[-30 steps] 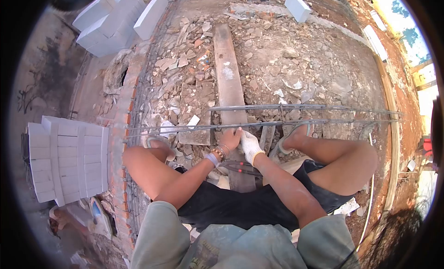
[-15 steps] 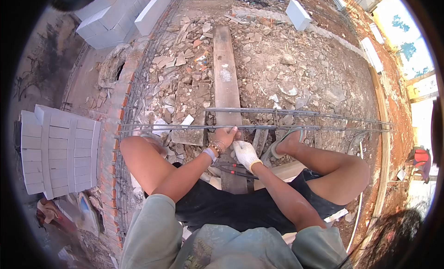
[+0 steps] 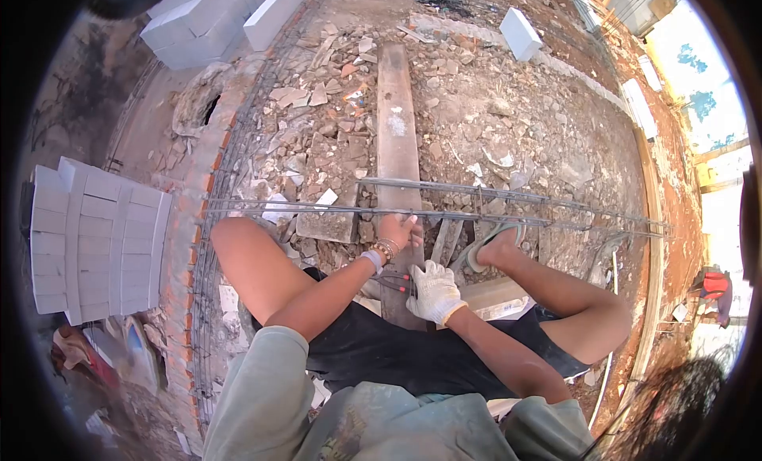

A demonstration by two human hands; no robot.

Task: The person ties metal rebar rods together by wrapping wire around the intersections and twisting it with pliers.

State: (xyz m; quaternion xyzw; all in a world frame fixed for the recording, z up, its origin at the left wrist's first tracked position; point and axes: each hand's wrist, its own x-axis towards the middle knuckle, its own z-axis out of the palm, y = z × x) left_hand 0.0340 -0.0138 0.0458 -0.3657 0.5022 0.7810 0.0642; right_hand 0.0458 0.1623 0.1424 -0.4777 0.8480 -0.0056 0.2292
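Observation:
My bare left hand has its fingers bent around the long steel bars, above a wooden plank. Bracelets circle that wrist. My right hand, in a white knitted glove, lies lower and to the right, closed beside the pliers-like tool with red-marked handles. Whether it grips the tool's handle is hidden by the glove. The bars run crosswise over the plank in front of my knees, with square stirrups on them.
Grey blocks stand stacked at left, more blocks at upper left. Broken rubble surrounds the plank. A brick edge with steel rods runs down the left. A timber board lies at right. A sandalled foot is near the bars.
My right hand has moved down and away from my left hand, towards the tool. My left hand has stayed at the bars. The whole view has shifted slightly.

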